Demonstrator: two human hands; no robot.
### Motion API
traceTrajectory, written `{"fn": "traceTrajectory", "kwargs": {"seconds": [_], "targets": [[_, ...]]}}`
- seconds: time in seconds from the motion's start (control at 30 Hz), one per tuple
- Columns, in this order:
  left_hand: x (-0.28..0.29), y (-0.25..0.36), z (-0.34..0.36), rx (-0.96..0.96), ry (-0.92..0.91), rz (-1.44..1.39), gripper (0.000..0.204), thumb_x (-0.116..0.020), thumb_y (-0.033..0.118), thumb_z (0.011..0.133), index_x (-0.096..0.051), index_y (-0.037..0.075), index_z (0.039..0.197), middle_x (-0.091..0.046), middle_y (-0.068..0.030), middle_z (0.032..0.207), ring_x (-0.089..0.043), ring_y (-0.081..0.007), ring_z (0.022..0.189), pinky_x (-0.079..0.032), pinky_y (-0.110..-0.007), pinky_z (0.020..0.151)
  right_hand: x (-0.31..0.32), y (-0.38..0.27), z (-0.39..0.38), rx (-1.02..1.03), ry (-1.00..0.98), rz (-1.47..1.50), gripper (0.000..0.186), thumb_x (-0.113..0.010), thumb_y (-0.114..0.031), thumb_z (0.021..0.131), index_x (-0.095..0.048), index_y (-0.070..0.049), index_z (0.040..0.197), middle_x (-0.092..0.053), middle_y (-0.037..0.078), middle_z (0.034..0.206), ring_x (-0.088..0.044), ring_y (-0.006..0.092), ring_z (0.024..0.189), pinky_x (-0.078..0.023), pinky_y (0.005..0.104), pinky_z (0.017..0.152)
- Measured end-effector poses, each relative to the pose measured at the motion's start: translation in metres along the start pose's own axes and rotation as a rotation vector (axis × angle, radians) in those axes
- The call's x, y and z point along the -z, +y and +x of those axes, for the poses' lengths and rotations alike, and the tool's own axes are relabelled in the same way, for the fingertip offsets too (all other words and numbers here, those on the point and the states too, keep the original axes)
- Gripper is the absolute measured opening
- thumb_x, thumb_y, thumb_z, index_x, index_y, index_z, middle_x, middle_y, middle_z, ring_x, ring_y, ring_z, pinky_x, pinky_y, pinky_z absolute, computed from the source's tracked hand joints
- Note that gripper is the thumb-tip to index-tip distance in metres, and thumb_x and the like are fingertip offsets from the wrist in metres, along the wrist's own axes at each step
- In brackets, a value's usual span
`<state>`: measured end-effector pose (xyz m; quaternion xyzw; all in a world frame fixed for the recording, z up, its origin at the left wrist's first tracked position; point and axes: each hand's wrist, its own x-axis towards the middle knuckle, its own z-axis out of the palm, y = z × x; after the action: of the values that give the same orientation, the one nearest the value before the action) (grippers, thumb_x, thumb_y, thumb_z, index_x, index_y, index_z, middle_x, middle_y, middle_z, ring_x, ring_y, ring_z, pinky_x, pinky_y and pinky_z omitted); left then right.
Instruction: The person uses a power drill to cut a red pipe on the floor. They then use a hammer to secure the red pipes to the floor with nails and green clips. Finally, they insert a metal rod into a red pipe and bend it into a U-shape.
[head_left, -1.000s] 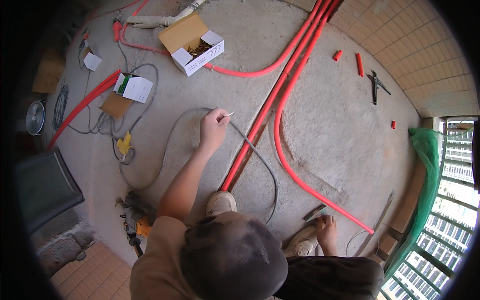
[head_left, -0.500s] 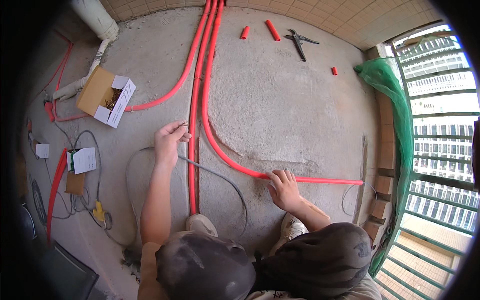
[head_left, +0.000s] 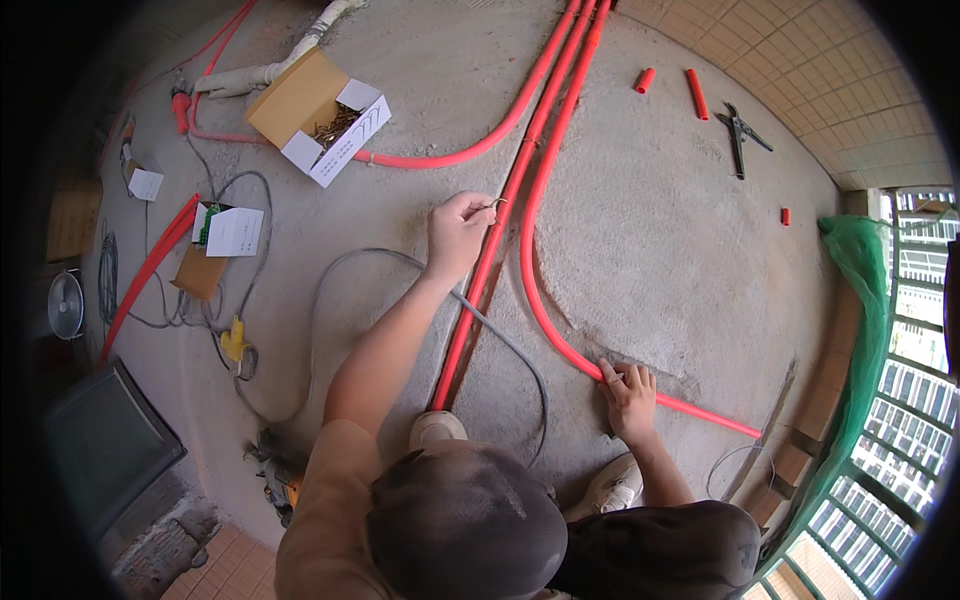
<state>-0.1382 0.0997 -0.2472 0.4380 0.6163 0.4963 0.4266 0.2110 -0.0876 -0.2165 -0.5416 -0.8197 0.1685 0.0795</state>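
Red pipe (head_left: 526, 262), hands (head_left: 632, 405) apart, right touching it

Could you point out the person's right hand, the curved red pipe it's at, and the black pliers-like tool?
Right hand (head_left: 632, 402): head view, back of the hand.
Curved red pipe (head_left: 526, 245): head view, along its bend.
Black pliers-like tool (head_left: 737, 126): head view, near where its arms meet.

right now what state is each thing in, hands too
left hand: pinched shut on a small curved piece
right hand: touching the bent red pipe
larger white box: open, small pieces inside
smaller white box: open, green pieces showing
black plier-like tool: lying down, arms spread
grey cable: loosely curved
green netting: bunched
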Motion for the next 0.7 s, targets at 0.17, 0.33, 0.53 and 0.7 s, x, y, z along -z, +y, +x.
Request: {"fn": "traceTrajectory", "kwargs": {"seconds": [0.17,0.33,0.53,0.7], "targets": [[-0.01,0.002,0.02,-0.113,0.034,0.134,0.009,-0.066,-0.003,0.086,-0.067,-0.001,0.095,-0.071,-0.0068,0.082,-0.067,-0.0128,0.076,-0.053,-0.029,0.071,0.003,-0.008,0.013,0.03,-0.105,0.04,0.052,-0.065,-0.014,0.091,-0.056,-0.013,0.141,-0.061,0.007,0.11,-0.056,0.0279,0.098,-0.042,0.0413,0.084],[-0.02,0.004,0.048,-0.215,0.09,0.105,0.006,-0.063,-0.006,0.087,-0.062,-0.002,0.091,-0.068,-0.0096,0.077,-0.067,-0.0176,0.072,-0.052,-0.032,0.068,-0.002,-0.03,0.043,0.073,-0.197,0.068,0.063,-0.056,-0.007,0.088,-0.045,-0.006,0.15,-0.058,0.011,0.119,-0.055,0.0303,0.104,-0.042,0.0425,0.091],[-0.037,0.018,0.11,-0.317,0.013,0.194,0.01,-0.065,-0.002,0.088,-0.064,0.0,0.097,-0.068,-0.0084,0.081,-0.066,-0.0149,0.077,-0.051,-0.03,0.072,-0.013,-0.052,0.09,0.094,-0.219,0.111,0.064,-0.061,-0.02,0.093,-0.039,-0.004,0.152,-0.056,0.014,0.125,-0.056,0.0325,0.108,-0.045,0.0439,0.093],[-0.065,0.012,0.158,-0.376,-0.092,0.289,0.008,-0.066,0.0,0.087,-0.066,0.001,0.095,-0.069,-0.0092,0.081,-0.064,-0.0171,0.074,-0.051,-0.032,0.072,0.018,-0.048,0.182,-0.055,-0.307,0.217,0.072,-0.065,-0.029,0.095,-0.034,-0.002,0.154,-0.053,0.018,0.13,-0.057,0.0387,0.115,-0.048,0.0469,0.096]]}}
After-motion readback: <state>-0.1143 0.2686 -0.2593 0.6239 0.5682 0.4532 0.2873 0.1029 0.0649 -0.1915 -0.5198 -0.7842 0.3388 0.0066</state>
